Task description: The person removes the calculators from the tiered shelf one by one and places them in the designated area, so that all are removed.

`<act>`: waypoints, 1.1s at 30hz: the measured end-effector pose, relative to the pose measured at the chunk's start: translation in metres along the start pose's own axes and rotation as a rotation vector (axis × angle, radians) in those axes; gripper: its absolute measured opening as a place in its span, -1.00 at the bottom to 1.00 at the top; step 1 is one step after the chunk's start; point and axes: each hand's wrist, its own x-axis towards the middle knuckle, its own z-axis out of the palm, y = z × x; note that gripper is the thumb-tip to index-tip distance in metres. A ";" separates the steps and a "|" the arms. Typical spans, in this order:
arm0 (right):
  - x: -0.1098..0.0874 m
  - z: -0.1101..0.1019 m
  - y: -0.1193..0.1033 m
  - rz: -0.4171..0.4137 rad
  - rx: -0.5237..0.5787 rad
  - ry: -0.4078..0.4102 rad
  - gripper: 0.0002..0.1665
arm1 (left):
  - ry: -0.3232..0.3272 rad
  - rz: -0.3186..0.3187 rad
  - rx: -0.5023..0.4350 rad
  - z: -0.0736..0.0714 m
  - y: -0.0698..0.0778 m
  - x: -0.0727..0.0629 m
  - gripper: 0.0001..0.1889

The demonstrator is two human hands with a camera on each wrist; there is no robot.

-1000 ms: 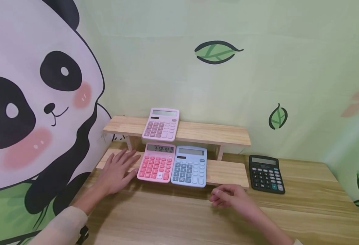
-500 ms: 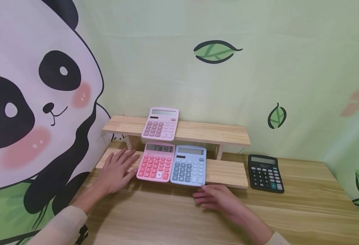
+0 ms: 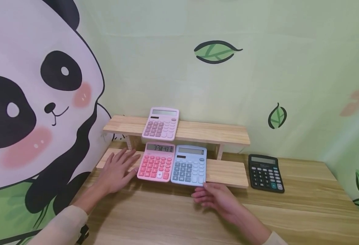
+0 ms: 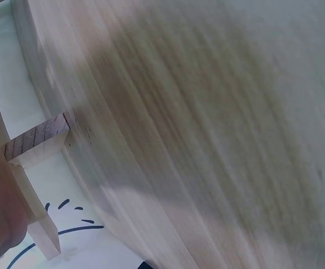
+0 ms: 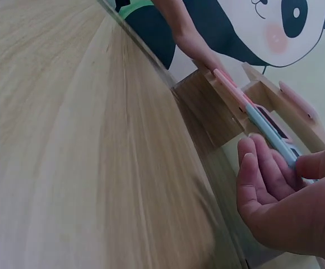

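Note:
My left hand (image 3: 118,170) lies on the left end of the lower wooden shelf (image 3: 226,170), fingers spread, thumb tip right at the edge of the pink calculator (image 3: 155,163). That calculator's screen shows digits. Close against its right side is a blue calculator (image 3: 189,166) reading 0. At the blue one's lower right corner my right hand (image 3: 217,199) pinches it, thumb on the edge and fingers curled beneath. The right wrist view shows the blue calculator (image 5: 272,131) edge-on, between the thumb (image 5: 314,163) and the fingers.
A pale pink calculator (image 3: 161,124) rests on the upper shelf (image 3: 213,132). To the right, a black calculator (image 3: 266,173) lies on the wooden table (image 3: 155,217). Behind stands a green wall (image 3: 167,75) with a printed panda (image 3: 66,112) at left.
My right hand has moved left from in front of the shelf's right part to the blue calculator's lower right corner. The pink calculator's display has changed. My left hand has stayed put.

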 end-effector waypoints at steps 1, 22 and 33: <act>-0.001 -0.001 0.000 0.005 -0.008 0.001 -0.49 | 0.002 0.003 0.000 0.001 0.000 0.000 -0.32; -0.001 0.000 -0.004 -0.017 -0.012 0.067 -0.51 | -0.022 -0.010 0.012 0.000 0.000 0.000 -0.30; -0.001 0.002 -0.003 -0.009 -0.037 0.136 -0.59 | -0.026 -0.006 0.007 0.000 0.001 0.000 -0.29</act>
